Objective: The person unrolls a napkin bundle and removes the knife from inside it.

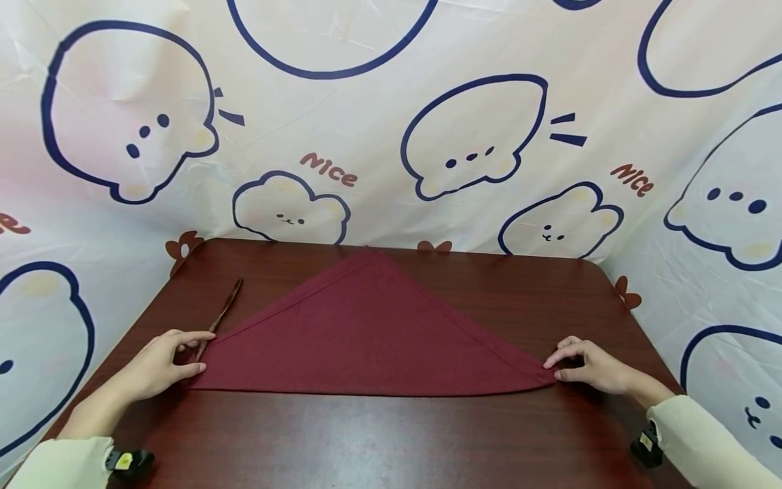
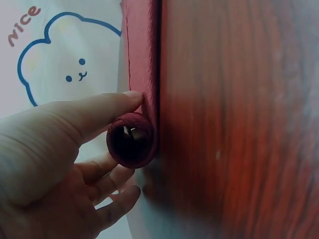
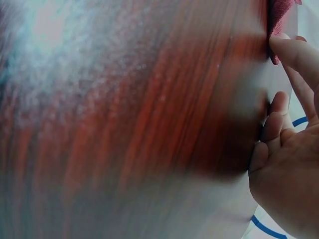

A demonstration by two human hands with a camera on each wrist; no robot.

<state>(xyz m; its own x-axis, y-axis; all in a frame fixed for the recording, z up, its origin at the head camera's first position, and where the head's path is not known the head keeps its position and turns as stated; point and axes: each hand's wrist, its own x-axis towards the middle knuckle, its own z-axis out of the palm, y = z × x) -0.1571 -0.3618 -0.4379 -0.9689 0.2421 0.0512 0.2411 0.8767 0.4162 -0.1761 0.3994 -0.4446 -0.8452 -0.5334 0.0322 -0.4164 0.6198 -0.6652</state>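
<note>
A maroon cloth (image 1: pixel 373 333) lies folded into a wide triangle on the table, its peak at the far edge and its long straight side toward me. At the left corner my left hand (image 1: pixel 161 360) holds the cloth between thumb and fingers. In the left wrist view the end of the cloth (image 2: pixel 144 55) curls into an open tube beside the thumb. A slim, dark brown stick-like piece (image 1: pixel 226 307) slants away from those fingers along the cloth's left side. My right hand (image 1: pixel 589 367) pinches the right tip, a scrap of the cloth (image 3: pixel 280 17) showing between the fingers.
The dark brown wooden table (image 1: pixel 379 435) has a glossy top. A white printed sheet (image 1: pixel 379 122) with blue cartoon outlines hangs behind it and along both sides. Each wrist carries a small black device, the left one (image 1: pixel 129 463) with a yellow label.
</note>
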